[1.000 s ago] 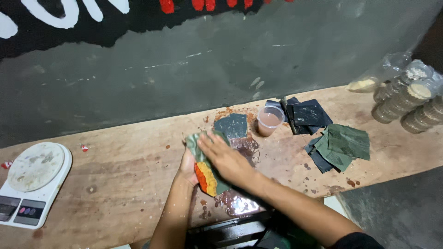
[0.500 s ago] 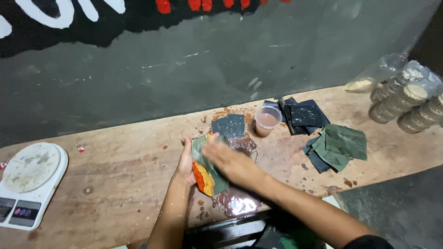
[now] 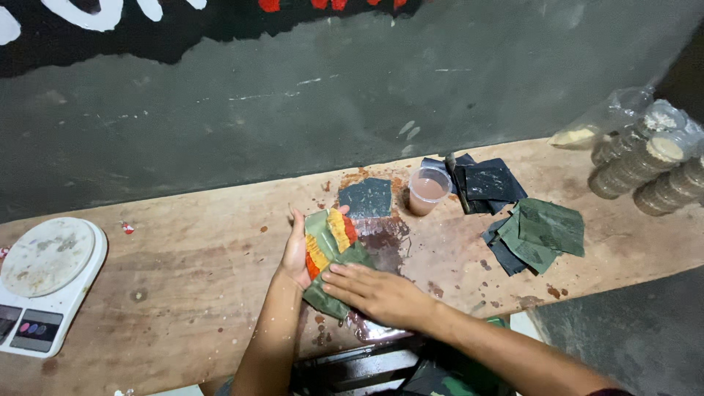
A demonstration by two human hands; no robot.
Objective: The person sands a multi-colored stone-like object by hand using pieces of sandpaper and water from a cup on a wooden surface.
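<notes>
Both hands gripped the green packet (image 3: 331, 258) just left of the plastic cup (image 3: 427, 191): your left hand (image 3: 295, 253) cupped its edge, your right hand (image 3: 376, 293) pressed flat, so uneven pressure could have squeezed filling out.

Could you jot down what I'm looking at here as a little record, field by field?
Surface: worn wooden bench against a grey wall
Left hand: cups the edge of a green packet with orange and yellow patches
Right hand: pressed flat on the packet
Behind: small plastic cup of brownish liquid
Right side: dark and green sheets
Far left: white scale
</notes>
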